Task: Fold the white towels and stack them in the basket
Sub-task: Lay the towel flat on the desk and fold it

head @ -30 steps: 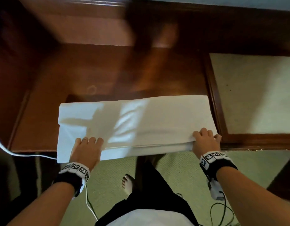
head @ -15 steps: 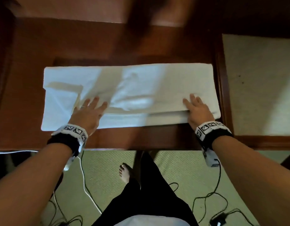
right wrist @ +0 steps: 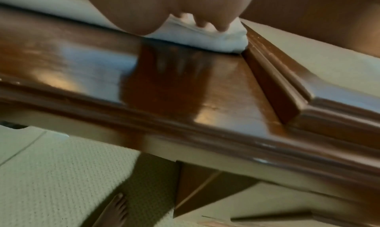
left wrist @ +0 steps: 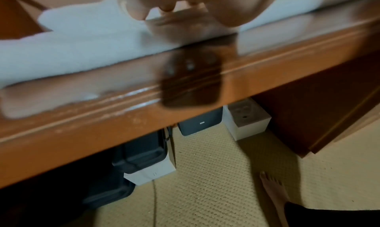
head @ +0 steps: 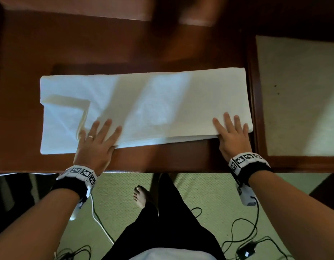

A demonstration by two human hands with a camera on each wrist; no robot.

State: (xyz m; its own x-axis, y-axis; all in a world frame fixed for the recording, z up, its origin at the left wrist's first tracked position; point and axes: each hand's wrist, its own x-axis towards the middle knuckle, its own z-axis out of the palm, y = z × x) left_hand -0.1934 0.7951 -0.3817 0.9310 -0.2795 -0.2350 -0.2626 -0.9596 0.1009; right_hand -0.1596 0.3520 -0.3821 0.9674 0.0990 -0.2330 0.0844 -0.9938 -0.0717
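A white towel [head: 149, 107], folded lengthwise into a long band, lies flat across the dark wooden table [head: 106, 53]. Its top layer falls short at the left, where a folded-back corner shows. My left hand [head: 98, 139] lies flat with straight, spread fingers on the towel's near edge, left of the middle. My right hand [head: 231, 132] lies flat on the near right corner of the towel. The left wrist view shows the towel [left wrist: 72, 40] under my palm, and the right wrist view shows the towel's corner [right wrist: 205, 35] beneath my fingers. No basket is in view.
A raised wooden rail [head: 253, 102] borders the towel's right end, with a pale inset panel [head: 297, 94] beyond it. Under the table stand black and white boxes [left wrist: 205, 123]. Cables [head: 243, 235] trail over the carpet by my bare foot [head: 140, 196].
The towel hung over the table's front edge with my fingers gripping it; it has been pushed farther onto the table, and both hands have flattened on top of it.
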